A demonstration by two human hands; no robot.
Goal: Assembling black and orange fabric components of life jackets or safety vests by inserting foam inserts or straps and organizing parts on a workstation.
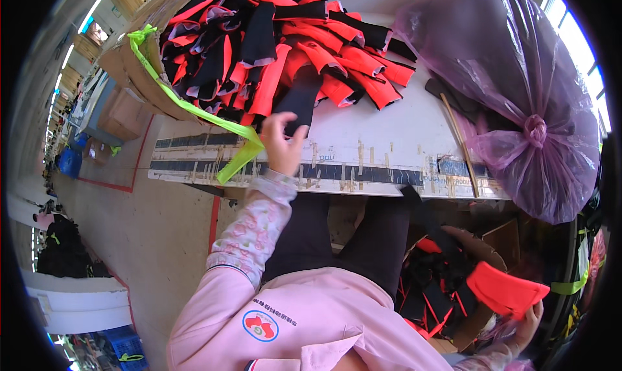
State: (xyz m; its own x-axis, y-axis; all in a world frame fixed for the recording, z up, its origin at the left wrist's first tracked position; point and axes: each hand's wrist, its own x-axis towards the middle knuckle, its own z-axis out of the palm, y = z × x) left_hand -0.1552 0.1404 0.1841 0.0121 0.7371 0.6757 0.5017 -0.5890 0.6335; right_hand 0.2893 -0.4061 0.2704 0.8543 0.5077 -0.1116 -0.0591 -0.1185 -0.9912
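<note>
head view: right hand (530, 326) clamps red piece (504, 290), long axis sloping down rightward; left hand (284, 148) at black piece (302, 100), grip unclear.

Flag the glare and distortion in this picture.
Head view: the window at upper right washes out to white; head view: bright highlights streak the purple plastic bag; head view: the row of ceiling lights curves along the left rim.

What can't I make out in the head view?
All head view:
Purple bag: contents veiled by its plastic.
Lower carton: bottom hidden under black and orange pieces.
Right sleeve: cut off by the lower edge.
Left hand: partly covers the black piece, grip unclear.
</note>
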